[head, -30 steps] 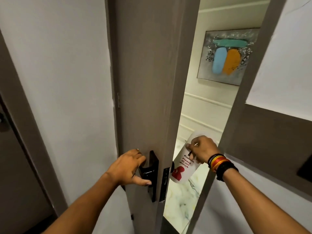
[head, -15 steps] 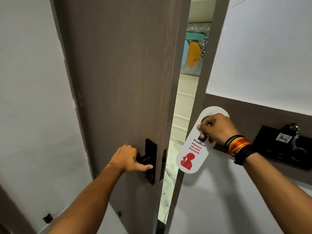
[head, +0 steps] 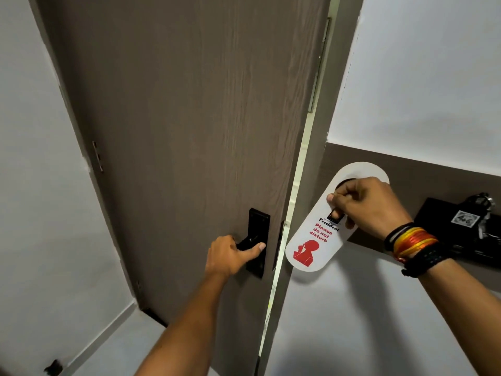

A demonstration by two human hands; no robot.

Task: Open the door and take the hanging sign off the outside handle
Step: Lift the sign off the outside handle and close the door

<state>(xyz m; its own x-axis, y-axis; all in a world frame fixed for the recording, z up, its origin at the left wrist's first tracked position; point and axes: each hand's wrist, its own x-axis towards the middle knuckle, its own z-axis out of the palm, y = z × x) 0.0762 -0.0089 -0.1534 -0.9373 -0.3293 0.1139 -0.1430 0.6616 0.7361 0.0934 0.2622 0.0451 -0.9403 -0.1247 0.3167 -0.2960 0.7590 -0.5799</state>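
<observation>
The brown wooden door (head: 189,131) stands almost shut, with only a thin bright gap along its right edge. My left hand (head: 230,256) grips the black inside handle (head: 256,241) on its black plate. My right hand (head: 366,207) holds the white hanging sign (head: 311,245) by its top hole, in front of the wall right of the door frame. The sign reads "Please do not disturb" in red with a red figure. It hangs free of any handle, tilted with its lower end to the left. The outside handle is hidden behind the door.
A black wall holder (head: 458,229) with a key tag and keys sits on a brown band of the right wall, just beyond my right wrist. White walls flank the door. A door hinge (head: 97,156) shows on the left edge.
The door has swung from well open to nearly shut, pulled by my left hand. My right hand brought the sign from the gap inside to the right of the frame.
</observation>
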